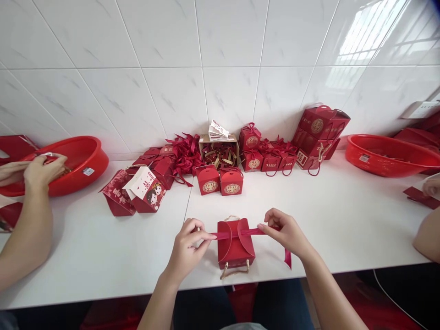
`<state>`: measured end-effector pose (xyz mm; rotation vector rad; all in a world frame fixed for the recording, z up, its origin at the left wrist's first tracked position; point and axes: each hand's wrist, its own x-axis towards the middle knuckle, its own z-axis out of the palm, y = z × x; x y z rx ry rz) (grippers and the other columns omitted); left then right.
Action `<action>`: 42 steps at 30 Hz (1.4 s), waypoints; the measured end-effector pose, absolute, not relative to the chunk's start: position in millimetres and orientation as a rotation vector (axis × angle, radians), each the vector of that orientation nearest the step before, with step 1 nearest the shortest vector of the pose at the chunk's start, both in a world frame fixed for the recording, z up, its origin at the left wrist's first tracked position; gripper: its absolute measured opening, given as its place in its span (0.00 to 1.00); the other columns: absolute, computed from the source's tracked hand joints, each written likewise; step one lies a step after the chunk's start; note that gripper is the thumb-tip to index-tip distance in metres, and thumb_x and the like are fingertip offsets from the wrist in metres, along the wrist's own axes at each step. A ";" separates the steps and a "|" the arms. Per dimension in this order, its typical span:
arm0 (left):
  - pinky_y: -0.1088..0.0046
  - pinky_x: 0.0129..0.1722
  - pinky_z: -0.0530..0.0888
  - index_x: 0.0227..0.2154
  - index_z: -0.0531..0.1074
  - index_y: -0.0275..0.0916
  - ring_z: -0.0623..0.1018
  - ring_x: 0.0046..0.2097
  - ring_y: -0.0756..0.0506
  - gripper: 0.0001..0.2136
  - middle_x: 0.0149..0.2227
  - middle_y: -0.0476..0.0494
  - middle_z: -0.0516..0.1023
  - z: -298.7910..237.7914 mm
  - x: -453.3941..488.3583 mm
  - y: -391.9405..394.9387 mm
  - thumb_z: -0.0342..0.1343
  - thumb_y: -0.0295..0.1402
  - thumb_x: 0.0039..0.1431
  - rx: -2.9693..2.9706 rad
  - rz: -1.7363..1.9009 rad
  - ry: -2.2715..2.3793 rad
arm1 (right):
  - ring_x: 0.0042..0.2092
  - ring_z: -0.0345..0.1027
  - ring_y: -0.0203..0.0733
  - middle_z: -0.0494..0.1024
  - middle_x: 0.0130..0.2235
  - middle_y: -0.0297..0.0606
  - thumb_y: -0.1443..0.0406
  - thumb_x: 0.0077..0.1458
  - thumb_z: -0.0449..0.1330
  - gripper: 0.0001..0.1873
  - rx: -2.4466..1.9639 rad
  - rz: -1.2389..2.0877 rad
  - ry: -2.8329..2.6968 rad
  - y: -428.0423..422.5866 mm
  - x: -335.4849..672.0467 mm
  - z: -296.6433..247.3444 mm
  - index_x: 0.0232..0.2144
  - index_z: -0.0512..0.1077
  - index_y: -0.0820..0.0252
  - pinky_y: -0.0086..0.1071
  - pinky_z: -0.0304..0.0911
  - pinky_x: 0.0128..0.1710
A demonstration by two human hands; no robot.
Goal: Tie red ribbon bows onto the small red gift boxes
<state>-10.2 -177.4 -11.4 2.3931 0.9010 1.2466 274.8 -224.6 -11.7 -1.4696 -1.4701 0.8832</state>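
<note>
A red gift box [236, 245] with twisted rope handles stands on the white table in front of me. Its curved top flaps are folded over, and a dark red ribbon [252, 232] runs across them through the middle. To the left of the box, my left hand [192, 243] pinches one end of the ribbon between thumb and fingers. On the right side, my right hand [282, 229] pinches the other part, with a loose tail hanging down below it. The ribbon looks stretched nearly straight between both hands.
Red boxes [209, 180], a ribbon pile [185, 153] and a carton [202, 149] line the tiled wall. Stacked boxes [318, 128] stand right of them. Red basins [82, 153] [381, 158] sit at both sides, beside other people's hands [44, 172]. House-shaped boxes [146, 190] stand at left.
</note>
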 end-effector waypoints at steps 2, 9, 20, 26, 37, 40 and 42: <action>0.76 0.28 0.68 0.27 0.77 0.42 0.70 0.31 0.50 0.10 0.29 0.49 0.65 -20.8 -11.5 -177.5 0.56 0.21 0.56 2.378 1.254 0.930 | 0.24 0.47 0.33 0.57 0.20 0.24 0.50 0.50 0.63 0.19 -1.499 0.873 -1.502 -224.1 276.0 -19.8 0.29 0.63 0.56 0.29 0.48 0.24; 0.74 0.31 0.70 0.33 0.77 0.44 0.71 0.31 0.50 0.10 0.28 0.49 0.66 -64.8 -11.8 -189.5 0.52 0.23 0.59 2.318 1.293 1.058 | 0.25 0.53 0.35 0.61 0.21 0.27 0.48 0.53 0.60 0.19 -1.585 0.883 -1.484 -230.6 266.5 -59.1 0.28 0.65 0.56 0.29 0.54 0.25; 0.71 0.28 0.65 0.22 0.63 0.42 0.69 0.24 0.46 0.13 0.20 0.51 0.66 -63.8 -15.2 -239.7 0.54 0.44 0.56 1.921 0.862 1.941 | 0.23 0.58 0.36 0.66 0.21 0.34 0.47 0.58 0.52 0.25 -1.621 0.966 -1.211 -277.7 245.1 -69.2 0.27 0.74 0.60 0.30 0.54 0.23; 0.73 0.25 0.62 0.16 0.69 0.40 0.67 0.22 0.47 0.23 0.15 0.49 0.65 -39.8 -14.4 -238.0 0.49 0.50 0.59 1.548 0.594 1.620 | 0.17 0.49 0.29 0.61 0.17 0.27 0.46 0.58 0.53 0.24 -1.415 1.299 -1.021 -279.6 219.1 -70.5 0.29 0.70 0.60 0.26 0.44 0.17; 0.88 0.15 0.59 0.42 0.70 0.41 0.68 0.23 0.57 0.08 0.31 0.48 0.73 -35.5 16.2 -228.8 0.52 0.26 0.61 0.239 1.119 0.884 | 0.27 0.69 0.28 0.75 0.36 0.37 0.71 0.58 0.60 0.05 -0.631 1.650 0.542 -265.1 229.0 -59.9 0.38 0.70 0.60 0.19 0.61 0.19; 0.91 0.14 0.59 0.24 0.66 0.36 0.68 0.23 0.57 0.12 0.23 0.49 0.67 -37.5 17.7 -225.0 0.45 0.22 0.63 -0.007 1.197 0.780 | 0.29 0.70 0.29 0.72 0.28 0.31 0.70 0.54 0.64 0.05 -0.566 1.636 0.513 -263.4 231.3 -67.6 0.34 0.72 0.59 0.17 0.63 0.20; 0.90 0.14 0.60 0.22 0.64 0.37 0.68 0.22 0.56 0.12 0.21 0.50 0.64 -39.5 17.2 -223.7 0.46 0.24 0.62 0.014 1.245 0.828 | 0.30 0.71 0.29 0.71 0.26 0.29 0.69 0.51 0.68 0.06 -0.601 1.613 0.378 -264.1 231.6 -72.0 0.31 0.74 0.58 0.18 0.65 0.22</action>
